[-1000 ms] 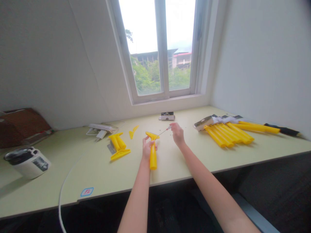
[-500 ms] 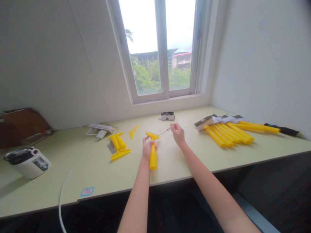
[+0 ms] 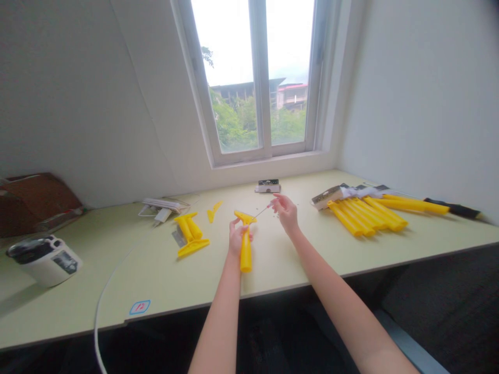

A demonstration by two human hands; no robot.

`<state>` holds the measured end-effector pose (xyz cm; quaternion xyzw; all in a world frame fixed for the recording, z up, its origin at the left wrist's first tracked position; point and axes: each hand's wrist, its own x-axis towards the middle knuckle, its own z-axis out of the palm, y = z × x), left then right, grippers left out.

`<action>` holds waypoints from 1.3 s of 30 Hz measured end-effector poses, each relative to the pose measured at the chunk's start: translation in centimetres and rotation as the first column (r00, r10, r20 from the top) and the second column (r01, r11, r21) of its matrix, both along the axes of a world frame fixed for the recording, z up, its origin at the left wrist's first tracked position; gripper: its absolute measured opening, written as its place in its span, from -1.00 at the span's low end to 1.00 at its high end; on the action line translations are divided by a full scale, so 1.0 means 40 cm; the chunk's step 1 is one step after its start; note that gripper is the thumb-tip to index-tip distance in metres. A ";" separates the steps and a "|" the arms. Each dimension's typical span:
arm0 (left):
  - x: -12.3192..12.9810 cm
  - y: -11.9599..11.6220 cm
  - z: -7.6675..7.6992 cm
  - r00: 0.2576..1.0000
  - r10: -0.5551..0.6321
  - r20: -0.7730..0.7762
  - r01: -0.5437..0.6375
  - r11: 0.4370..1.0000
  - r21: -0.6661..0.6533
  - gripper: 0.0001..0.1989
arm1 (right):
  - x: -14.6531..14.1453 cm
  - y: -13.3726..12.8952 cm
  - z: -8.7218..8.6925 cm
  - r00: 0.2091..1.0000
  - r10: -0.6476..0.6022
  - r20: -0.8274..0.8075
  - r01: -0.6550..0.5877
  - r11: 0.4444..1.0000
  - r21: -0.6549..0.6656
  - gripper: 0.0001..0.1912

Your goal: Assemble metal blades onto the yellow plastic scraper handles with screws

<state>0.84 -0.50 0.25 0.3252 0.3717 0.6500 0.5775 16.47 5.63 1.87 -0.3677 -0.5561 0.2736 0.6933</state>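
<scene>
Head view, looking down over a pale green counter (image 3: 187, 280) that runs along a wall under a window (image 3: 253, 78). Near the middle of the counter, just back from its front edge, the left hand (image 3: 237, 238) closes around a yellow plastic T-shaped piece (image 3: 245, 254), with the fingers wrapped below its crossbar and the long stem pointing toward the front edge. The right hand (image 3: 286, 213) is in a narrow pinch on a thin metal needle (image 3: 262, 210), which slants toward the end of the crossbar. Its tip is just beside the crossbar, though I can't tell if they touch. Left of the hands lies a cluster of yellow plastic parts (image 3: 189, 236), with a small yellow wedge (image 3: 212, 211) behind it. Toward the back edge, straight ahead of the hands, sits a small box (image 3: 268, 186). Further left along the back edge is a white power strip (image 3: 161, 205). At the right end, a row of yellow tubes (image 3: 366, 215) lies side by side next to a silver-edged tool (image 3: 326, 196), with a long yellow-and-black rod (image 3: 440, 208) behind them. A white appliance (image 3: 44, 262) and a brown package (image 3: 37, 202) occupy the left end, and a white cable (image 3: 97, 317) curves over the front edge.
</scene>
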 end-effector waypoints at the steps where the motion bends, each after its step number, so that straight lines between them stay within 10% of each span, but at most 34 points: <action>1: 0.000 0.000 0.000 1.000 -0.003 -0.001 0.003 1.000 0.000 -0.55 | 0.000 0.000 -0.001 1.000 0.003 -0.023 -0.003 1.000 0.011 -0.65; 20: -0.003 -0.001 -0.003 0.998 -0.057 -0.014 0.057 0.998 0.011 -0.51 | -0.002 -0.002 0.001 0.950 0.156 -0.271 -0.178 0.982 -0.062 -0.71; 39: -0.002 -0.002 -0.001 0.997 -0.077 -0.011 0.077 0.997 0.009 -0.51 | -0.003 0.008 -0.009 0.993 0.067 -0.094 -0.069 0.997 -0.023 -0.71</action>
